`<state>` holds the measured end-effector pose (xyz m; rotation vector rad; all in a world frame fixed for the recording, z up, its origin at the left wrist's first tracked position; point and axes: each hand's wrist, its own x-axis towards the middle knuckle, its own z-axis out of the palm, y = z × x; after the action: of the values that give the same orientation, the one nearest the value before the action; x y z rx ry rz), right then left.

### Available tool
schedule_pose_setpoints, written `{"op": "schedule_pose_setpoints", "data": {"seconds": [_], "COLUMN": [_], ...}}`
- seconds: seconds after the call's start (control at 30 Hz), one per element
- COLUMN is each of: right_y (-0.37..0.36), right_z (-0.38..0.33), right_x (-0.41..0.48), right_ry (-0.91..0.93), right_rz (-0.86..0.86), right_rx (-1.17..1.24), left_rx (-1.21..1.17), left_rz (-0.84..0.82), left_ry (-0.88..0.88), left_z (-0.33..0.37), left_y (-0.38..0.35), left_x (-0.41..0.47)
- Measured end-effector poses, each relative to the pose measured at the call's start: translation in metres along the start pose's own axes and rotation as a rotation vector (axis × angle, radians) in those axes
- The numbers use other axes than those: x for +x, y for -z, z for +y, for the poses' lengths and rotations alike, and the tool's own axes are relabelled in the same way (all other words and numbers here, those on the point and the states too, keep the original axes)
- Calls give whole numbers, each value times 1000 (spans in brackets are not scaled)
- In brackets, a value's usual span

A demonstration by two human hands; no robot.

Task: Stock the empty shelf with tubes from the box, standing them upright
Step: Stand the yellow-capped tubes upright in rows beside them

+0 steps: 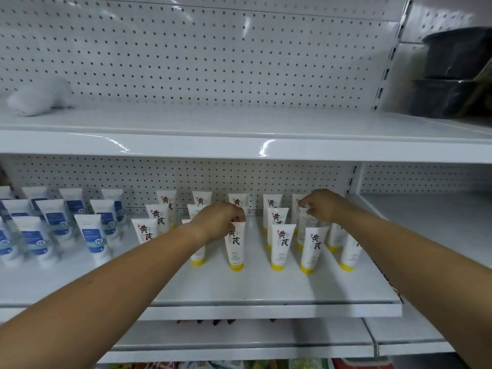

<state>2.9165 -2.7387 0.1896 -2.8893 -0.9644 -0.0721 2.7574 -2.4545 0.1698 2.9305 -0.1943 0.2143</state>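
Observation:
Several white tubes with yellow caps stand cap-down in rows on the middle shelf (266, 288). My left hand (218, 221) pinches the top edge of a front-row yellow-capped tube (235, 249), which stands upright on the shelf. My right hand (322, 205) grips the top of another tube (306, 225) in the second row, turned so its plain back faces me. More tubes (281, 246) stand between and beside both hands. The box is out of view.
White tubes with blue labels (93, 238) fill the left of the same shelf. The upper shelf (239, 145) holds a white bundle (40, 95) at left and dark containers (450, 73) at right. A lower shelf (253, 339) lies beneath.

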Motion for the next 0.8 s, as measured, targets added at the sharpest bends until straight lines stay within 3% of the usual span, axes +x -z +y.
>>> {"op": "schedule_pose_setpoints", "data": {"seconds": [0.23,0.8], "right_y": [-9,-10], "right_z": [0,-4], "right_x": [7,19], "right_ry": [-58,-115], "right_rz": [46,-48], "right_rx": [66,75], "left_rx": [-31,-102], "left_rz": [4,-3], "left_ry": [18,10], "left_z": [-4,-9], "left_y": [-1,-6], "left_x": [4,13]}}
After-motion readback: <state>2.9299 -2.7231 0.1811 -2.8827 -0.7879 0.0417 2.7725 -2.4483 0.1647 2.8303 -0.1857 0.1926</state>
